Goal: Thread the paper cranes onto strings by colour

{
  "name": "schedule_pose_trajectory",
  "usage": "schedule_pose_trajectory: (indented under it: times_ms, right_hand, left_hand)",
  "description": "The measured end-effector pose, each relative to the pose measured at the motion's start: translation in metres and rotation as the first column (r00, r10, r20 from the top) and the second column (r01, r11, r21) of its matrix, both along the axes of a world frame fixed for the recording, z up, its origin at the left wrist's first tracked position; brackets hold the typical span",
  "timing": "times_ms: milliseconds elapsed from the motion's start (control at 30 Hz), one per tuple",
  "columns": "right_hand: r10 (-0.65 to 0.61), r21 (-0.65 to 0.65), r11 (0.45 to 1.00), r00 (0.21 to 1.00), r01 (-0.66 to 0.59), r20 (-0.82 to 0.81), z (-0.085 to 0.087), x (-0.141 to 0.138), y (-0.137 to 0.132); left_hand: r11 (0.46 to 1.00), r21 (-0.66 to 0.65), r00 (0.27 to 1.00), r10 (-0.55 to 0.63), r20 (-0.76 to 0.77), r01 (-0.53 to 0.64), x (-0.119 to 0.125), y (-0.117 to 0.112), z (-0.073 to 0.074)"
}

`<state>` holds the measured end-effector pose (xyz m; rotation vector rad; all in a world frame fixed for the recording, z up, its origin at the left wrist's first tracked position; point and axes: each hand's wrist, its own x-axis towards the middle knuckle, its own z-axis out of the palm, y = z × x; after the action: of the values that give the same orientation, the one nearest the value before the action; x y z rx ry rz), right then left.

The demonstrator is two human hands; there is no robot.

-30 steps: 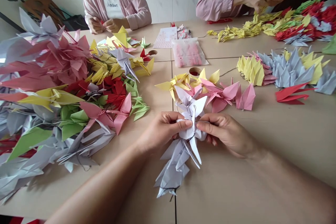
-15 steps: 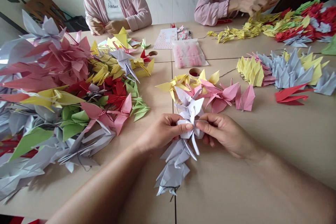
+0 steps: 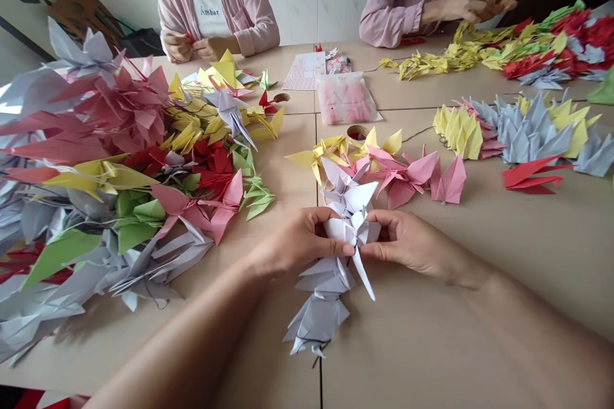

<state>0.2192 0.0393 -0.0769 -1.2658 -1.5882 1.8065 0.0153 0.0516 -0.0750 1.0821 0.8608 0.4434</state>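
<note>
Both my hands pinch a pale lilac paper crane [image 3: 352,220] over the beige table [image 3: 480,307]. My left hand [image 3: 302,244] grips its left side with thumb and fingers closed. My right hand [image 3: 415,246] holds its right side, fingers curled round it. The crane sits on a string of lilac cranes [image 3: 319,303] that trails toward me. Beyond it the same string carries pink cranes [image 3: 417,172] and yellow cranes [image 3: 330,150].
A big heap of strung cranes [image 3: 110,160] in pink, yellow, red, green and lilac fills the left. More strings [image 3: 532,124] lie at the right. A plastic bag [image 3: 346,99] and a tape roll [image 3: 355,132] sit mid-table. Two people in pink sleeves [image 3: 254,29] fold opposite.
My hands have turned the lilac crane slightly; its long point now hangs lower and to the right. The right hand has closed more around it.
</note>
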Motion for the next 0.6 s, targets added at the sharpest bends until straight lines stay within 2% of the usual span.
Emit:
schedule_pose_trajectory:
  times_ms: [167,300,467,600]
  right_hand:
    - [0.009,0.042,0.999,0.999,-0.011,0.033,0.0002,0.0031,0.0019]
    - [0.037,0.019,0.999,0.997,-0.038,0.062,-0.0017,0.0043,0.0027]
    - [0.059,0.016,0.998,0.996,-0.060,0.064,-0.0023,0.0044,0.0037]
    - [0.089,0.037,0.995,0.995,-0.091,0.037,-0.0019,0.0048,0.0049]
  left_hand:
    - [0.998,0.041,0.997,-0.042,-0.059,0.044,0.0006,-0.0012,-0.0007]
    - [0.998,0.026,0.995,-0.062,-0.075,0.064,-0.0003,0.0007,-0.0010]
    - [0.997,0.064,0.992,-0.041,-0.123,0.049,-0.0007,0.0015,-0.0042]
    - [0.996,0.066,0.995,-0.053,-0.087,0.059,0.0002,0.0027,-0.0038]
